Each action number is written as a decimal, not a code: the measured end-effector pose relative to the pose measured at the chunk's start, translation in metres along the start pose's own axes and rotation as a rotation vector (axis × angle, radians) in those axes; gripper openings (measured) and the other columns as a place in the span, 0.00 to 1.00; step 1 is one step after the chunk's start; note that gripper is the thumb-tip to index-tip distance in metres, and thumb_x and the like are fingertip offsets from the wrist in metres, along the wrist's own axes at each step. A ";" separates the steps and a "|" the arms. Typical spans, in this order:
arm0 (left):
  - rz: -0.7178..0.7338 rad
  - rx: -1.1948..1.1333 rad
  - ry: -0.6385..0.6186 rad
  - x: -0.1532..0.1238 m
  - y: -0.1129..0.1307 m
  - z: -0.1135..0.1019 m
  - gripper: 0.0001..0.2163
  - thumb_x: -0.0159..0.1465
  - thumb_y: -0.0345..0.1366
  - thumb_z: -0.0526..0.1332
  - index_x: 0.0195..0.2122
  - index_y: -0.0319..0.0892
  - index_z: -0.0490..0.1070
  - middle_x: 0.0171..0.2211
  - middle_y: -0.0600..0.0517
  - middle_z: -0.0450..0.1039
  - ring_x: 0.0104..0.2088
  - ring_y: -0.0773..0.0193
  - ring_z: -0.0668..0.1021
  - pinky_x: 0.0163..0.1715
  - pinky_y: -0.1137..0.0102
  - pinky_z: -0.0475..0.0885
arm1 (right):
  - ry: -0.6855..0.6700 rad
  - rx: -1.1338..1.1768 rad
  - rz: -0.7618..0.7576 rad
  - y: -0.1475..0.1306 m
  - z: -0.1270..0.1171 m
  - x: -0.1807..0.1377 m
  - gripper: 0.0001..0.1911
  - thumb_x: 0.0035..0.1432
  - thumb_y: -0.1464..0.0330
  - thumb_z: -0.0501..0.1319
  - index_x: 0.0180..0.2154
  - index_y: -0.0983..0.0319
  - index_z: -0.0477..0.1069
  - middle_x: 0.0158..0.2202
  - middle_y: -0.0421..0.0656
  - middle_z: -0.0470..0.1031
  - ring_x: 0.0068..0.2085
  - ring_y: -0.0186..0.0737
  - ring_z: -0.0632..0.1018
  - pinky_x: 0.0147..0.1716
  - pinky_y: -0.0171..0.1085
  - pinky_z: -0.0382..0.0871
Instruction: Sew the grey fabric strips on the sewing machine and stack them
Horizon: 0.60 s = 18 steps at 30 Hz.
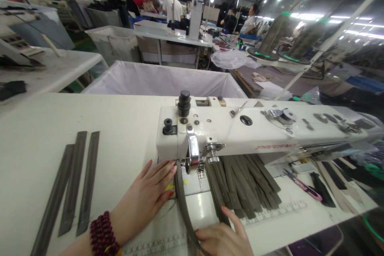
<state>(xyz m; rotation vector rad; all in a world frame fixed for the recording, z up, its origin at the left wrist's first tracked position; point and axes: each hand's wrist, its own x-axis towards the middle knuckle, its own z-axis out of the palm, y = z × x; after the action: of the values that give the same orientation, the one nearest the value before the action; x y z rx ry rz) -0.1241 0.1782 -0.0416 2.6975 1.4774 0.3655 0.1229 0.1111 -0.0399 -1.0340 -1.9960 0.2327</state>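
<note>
A white sewing machine (246,130) stretches across the table. A narrow grey strap (182,198) runs from under its presser foot (200,171) toward me. My left hand (144,200), with a dark red bead bracelet on the wrist, lies flat and open on the table just left of the strap, fingertips near the needle. My right hand (223,238) is at the lower edge, its fingers closed on the strap's near end, with the index finger pointing forward. A fan of several grey straps (246,186) lies under the machine arm, right of the needle.
Three grey straps (70,186) lie side by side on the table at left. Pink-handled snips (303,186) and dark pieces sit at right. A white-lined bin (163,80) stands behind the table. Other people work at tables far back.
</note>
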 end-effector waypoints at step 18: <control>0.003 -0.135 -0.074 0.014 -0.011 -0.007 0.19 0.69 0.38 0.55 0.61 0.40 0.65 0.57 0.44 0.71 0.59 0.50 0.69 0.60 0.50 0.64 | -0.209 -0.054 -0.140 0.014 -0.003 0.069 0.05 0.59 0.76 0.58 0.34 0.61 0.68 0.30 0.37 0.78 0.31 0.33 0.76 0.59 0.44 0.56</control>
<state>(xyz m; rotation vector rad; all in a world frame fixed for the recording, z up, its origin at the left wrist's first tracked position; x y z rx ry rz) -0.1272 0.1956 -0.0339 2.5789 1.3771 0.3478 0.1127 0.1703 -0.0032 -0.9295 -2.2644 0.2197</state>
